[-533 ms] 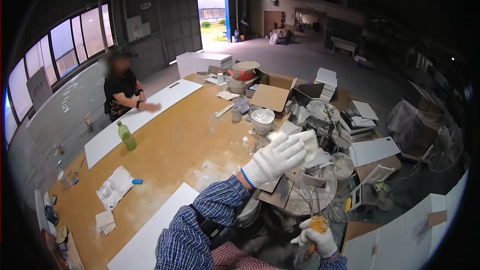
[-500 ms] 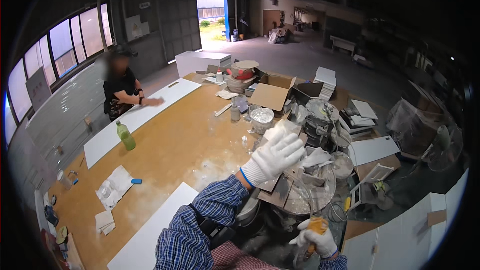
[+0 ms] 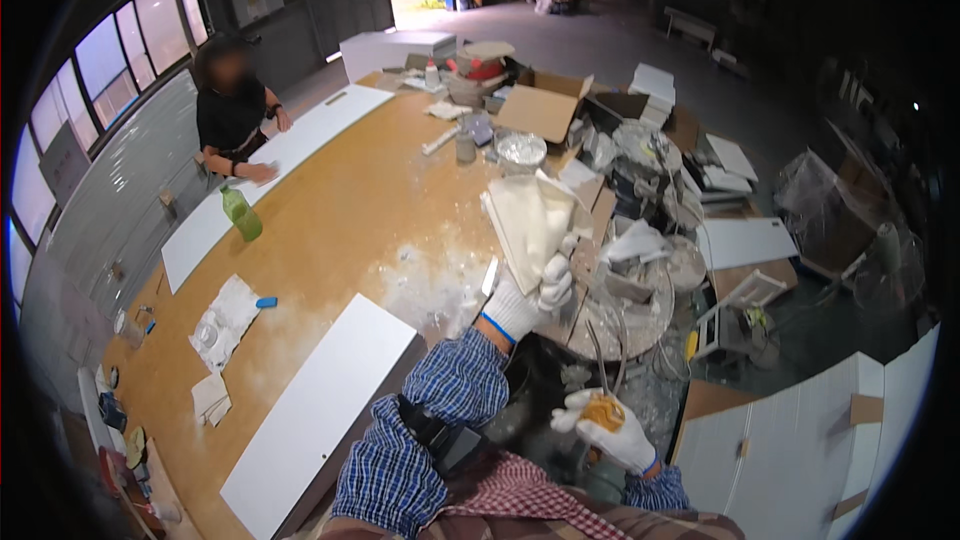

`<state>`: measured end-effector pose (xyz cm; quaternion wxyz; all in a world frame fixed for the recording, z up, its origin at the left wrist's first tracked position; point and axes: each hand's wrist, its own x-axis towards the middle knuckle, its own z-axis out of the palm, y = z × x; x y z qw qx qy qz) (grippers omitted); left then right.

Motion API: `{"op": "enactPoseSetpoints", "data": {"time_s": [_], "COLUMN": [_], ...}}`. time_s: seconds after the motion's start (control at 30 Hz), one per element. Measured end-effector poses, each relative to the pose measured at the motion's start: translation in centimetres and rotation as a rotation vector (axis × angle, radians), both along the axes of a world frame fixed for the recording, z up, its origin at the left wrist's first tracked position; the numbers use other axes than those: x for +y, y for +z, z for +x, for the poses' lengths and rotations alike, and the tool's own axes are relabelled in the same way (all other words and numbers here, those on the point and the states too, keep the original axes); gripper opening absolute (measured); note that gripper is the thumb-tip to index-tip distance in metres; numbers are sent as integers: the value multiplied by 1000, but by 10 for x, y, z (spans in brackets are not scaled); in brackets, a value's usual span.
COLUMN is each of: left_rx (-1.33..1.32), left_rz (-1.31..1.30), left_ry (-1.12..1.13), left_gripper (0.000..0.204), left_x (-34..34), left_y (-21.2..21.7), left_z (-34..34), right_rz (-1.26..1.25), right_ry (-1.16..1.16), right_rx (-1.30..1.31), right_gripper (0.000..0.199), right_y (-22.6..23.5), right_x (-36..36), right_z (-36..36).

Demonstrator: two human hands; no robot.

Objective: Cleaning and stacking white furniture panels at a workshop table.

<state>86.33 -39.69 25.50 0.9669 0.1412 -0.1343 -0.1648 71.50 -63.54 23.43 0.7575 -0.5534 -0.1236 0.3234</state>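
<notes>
**Left hand lifts a plaster slab; right hand grips a small orange piece**

Your left hand (image 3: 530, 295), in a white glove, is raised over the edge of the counter (image 3: 340, 210). Its fingers (image 3: 556, 285) are clamped on the lower corner of a white, plaster-coated slab (image 3: 528, 222). The slab stands tilted on edge above those fingers, with its long axis running from your grip up and away from you, toward the far end of the counter. Its broad pale face is turned toward you and to the right.

Your right hand (image 3: 612, 430), also gloved, sits low and close to your body, well apart from the left. Its fingers (image 3: 575, 418) are curled tight around a small orange object (image 3: 603, 411); what it is cannot be told.

Just right of the left fingers is a round, plaster-crusted basin (image 3: 640, 312), with a thin wire handle (image 3: 600, 355) rising between your two hands. Left of and below the left fingers, a long white board (image 3: 320, 405) lies flat on the counter, and spilled white powder (image 3: 430, 275) lies just left of them. Farther left stands a green bottle (image 3: 241, 213), near another person (image 3: 232, 110) leaning on a second white board (image 3: 270, 175).
</notes>
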Motion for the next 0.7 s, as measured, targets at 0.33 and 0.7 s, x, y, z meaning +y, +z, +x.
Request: {"op": "enactPoseSetpoints", "data": {"time_s": [0.33,0.7], "left_rx": [12,-418], "left_rz": [-24,2015], "left_ry": [-17,975], "left_gripper": [41,34], "left_x": [15,145], "left_y": [-15,-59], "left_z": [-24,-147], "right_rz": [-50,174], "right_ry": [-93,-369], "right_rx": [-208,-38], "right_gripper": [40,43], "right_y": [4,22], "right_x": [16,31], "right_z": [3,116]}}
